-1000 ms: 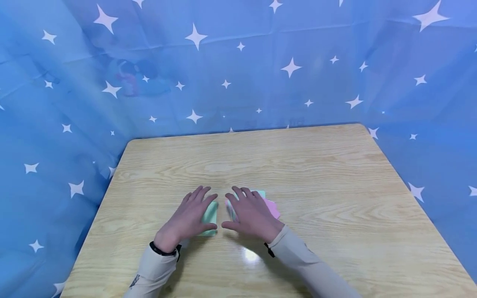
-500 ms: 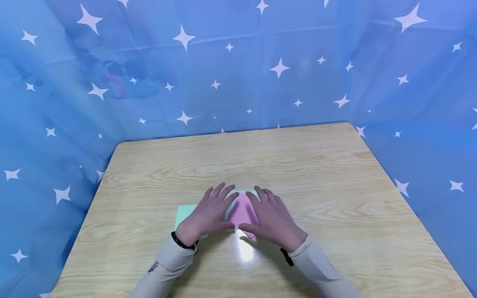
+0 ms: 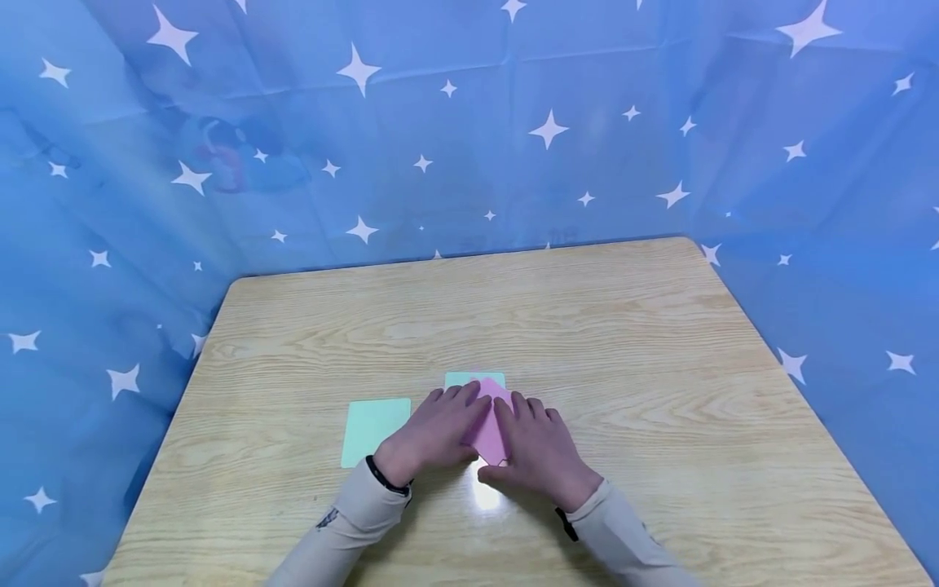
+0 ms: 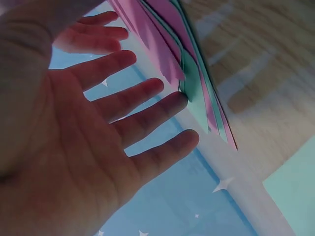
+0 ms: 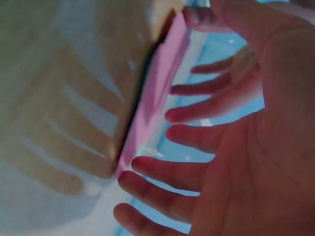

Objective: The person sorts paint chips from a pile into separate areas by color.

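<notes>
A small pile of pink and mint-green paper sheets lies in the front middle of the table, a pink sheet (image 3: 490,428) on top and turned at an angle. One mint sheet (image 3: 473,378) peeks out behind it. My left hand (image 3: 438,425) is at the pile's left side, fingers spread and fairly straight. From the right, my right hand (image 3: 544,450) reaches the pile with extended fingers. In the left wrist view the layered sheets (image 4: 197,98) fan apart at the fingertips. The right wrist view has the fingertips close along the pink edge (image 5: 156,81).
A separate mint-green square sheet (image 3: 372,428) lies flat left of the pile, beside the left wrist. The wooden table (image 3: 623,342) extends around both hands. A blue curtain with white stars (image 3: 411,122) hangs behind it and at both sides.
Both hands first came over the pile, the left one moving right off the mint square. They have since lowered and drawn together at the pile's sides. The pink top sheet has turned.
</notes>
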Available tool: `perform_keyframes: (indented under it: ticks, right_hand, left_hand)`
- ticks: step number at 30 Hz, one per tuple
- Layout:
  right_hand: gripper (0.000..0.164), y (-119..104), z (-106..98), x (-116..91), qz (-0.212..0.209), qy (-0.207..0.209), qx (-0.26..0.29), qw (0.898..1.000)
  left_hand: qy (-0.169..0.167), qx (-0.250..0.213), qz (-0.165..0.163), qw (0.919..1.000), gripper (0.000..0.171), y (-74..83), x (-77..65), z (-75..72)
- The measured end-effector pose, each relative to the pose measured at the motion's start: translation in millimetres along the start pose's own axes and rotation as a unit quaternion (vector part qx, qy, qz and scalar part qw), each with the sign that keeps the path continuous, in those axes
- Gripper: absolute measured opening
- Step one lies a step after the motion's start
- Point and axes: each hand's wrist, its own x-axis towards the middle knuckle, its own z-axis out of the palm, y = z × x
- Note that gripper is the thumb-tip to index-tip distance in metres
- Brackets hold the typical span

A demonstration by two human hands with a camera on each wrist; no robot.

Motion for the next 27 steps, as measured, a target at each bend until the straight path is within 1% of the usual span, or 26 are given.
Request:
perform_keyframes:
  ticks: [3, 5, 7, 10, 13, 15, 19, 21, 23, 27]
  right_hand:
    - [0.082, 1.7, 3.8, 0.6, -0.005, 0.01, -0.011, 1.0]
    - [0.08, 3.6, 4.9, 1.6, -0.012, 0.018, -0.013, 1.0]
    - [0.084, 5.8, 4.3, 3.0, -0.02, 0.019, -0.003, 1.0]
    - [0.092, 9.4, 1.9, 4.6, -0.031, 0.016, 0.029, 0.999]
    - [0.1, 13.0, -1.6, 5.2, -0.042, 0.01, 0.052, 0.998]
    - [0.102, 15.3, -4.3, 5.8, -0.052, 0.012, 0.052, 0.997]
    - [0.104, 20.8, -10.5, 9.1, -0.074, 0.018, 0.05, 0.996]
    - [0.107, 24.4, -14.5, 11.0, -0.086, 0.012, 0.065, 0.994]
    - [0.109, 28.2, -18.8, 12.2, -0.096, 0.001, 0.086, 0.992]
    - [0.108, 35.3, -29.0, 13.4, -0.11, -0.02, 0.117, 0.987]
  left_hand:
    - [0.016, 0.009, 0.007, 0.9998, 0.073, 1.0, 0.1, 0.6]
    - [0.025, 0.013, 0.011, 0.9996, 0.069, 0.8, -0.2, 1.3]
    - [0.029, 0.013, 0.013, 0.9994, 0.068, 0.4, -0.6, 1.6]
    - [0.03, 0.008, 0.013, 0.9994, 0.07, -0.2, -1.4, 1.9]
    - [0.03, -0.005, 0.015, 0.9994, 0.077, -0.3, -2.4, 1.0]
    - [0.031, -0.018, 0.016, 0.9992, 0.083, -0.7, -2.7, -0.6]
    - [0.029, -0.047, 0.012, 0.9984, 0.094, -3.2, -2.5, -7.3]
    - [0.025, -0.062, 0.008, 0.9977, 0.097, -5.5, -2.6, -11.5]
    - [0.026, -0.066, 0.009, 0.9974, 0.096, -8.4, -2.6, -14.9]
    - [0.045, -0.093, 0.021, 0.9944, 0.086, -10.8, -0.5, -21.1]
